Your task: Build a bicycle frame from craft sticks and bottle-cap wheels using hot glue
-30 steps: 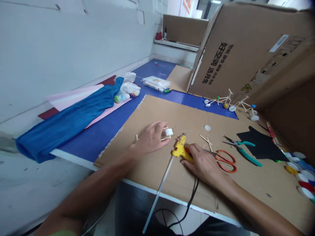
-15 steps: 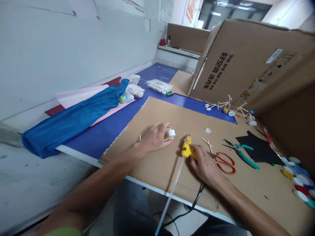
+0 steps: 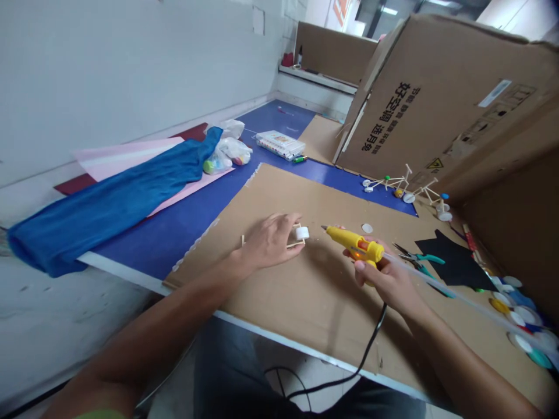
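My left hand (image 3: 271, 240) is closed around a small frame of thin wooden sticks (image 3: 295, 244), resting low over the cardboard sheet. A white bottle cap (image 3: 301, 233) sits between the stick ends, just past my fingertips. Wrapped round the handle of a yellow hot glue gun (image 3: 353, 240), my right hand (image 3: 384, 273) holds it above the cardboard. The gun's nozzle points left toward the cap, a short gap away. An orange light glows in its body, and a long clear glue stick (image 3: 454, 297) runs out of its back. Part of the frame is hidden under my left hand.
Pliers with teal handles (image 3: 430, 258), black sheet material (image 3: 454, 265) and several bottle caps (image 3: 526, 317) lie to the right. Stick models with cap wheels (image 3: 406, 189) stand before a big carton (image 3: 437, 105). A black cord (image 3: 371, 349) hangs over the table edge.
My right hand has lifted the glue gun off the cardboard and turned its nozzle to the left, toward the cap. My left hand keeps its hold on the stick frame. The view has shifted slightly.
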`<state>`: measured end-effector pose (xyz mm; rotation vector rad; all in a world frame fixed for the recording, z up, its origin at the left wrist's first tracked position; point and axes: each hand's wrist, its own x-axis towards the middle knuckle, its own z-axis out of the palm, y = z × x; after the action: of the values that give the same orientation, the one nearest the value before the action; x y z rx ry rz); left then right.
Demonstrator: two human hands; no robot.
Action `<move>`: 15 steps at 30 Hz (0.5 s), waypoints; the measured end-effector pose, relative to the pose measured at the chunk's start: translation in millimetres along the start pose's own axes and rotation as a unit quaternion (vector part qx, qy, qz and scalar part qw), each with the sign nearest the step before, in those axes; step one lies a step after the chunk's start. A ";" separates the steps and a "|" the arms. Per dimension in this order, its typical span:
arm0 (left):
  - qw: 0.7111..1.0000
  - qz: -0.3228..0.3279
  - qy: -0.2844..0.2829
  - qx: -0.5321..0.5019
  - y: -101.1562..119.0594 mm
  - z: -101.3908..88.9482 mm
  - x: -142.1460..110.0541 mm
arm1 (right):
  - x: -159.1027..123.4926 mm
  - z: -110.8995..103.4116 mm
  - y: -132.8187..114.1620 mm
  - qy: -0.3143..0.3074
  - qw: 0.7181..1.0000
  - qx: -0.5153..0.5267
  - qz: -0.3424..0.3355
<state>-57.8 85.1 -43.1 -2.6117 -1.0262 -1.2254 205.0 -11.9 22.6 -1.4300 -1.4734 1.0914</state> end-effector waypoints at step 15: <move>1.000 0.006 0.007 -0.005 1.2 -3.1 1.2 | 21.5 -7.6 -22.7 -0.116 0.987 -0.110 -0.007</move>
<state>-58.6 83.8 -39.9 -2.6083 -1.0026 -1.2470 204.0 10.1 46.0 -1.4773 -1.8148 1.1457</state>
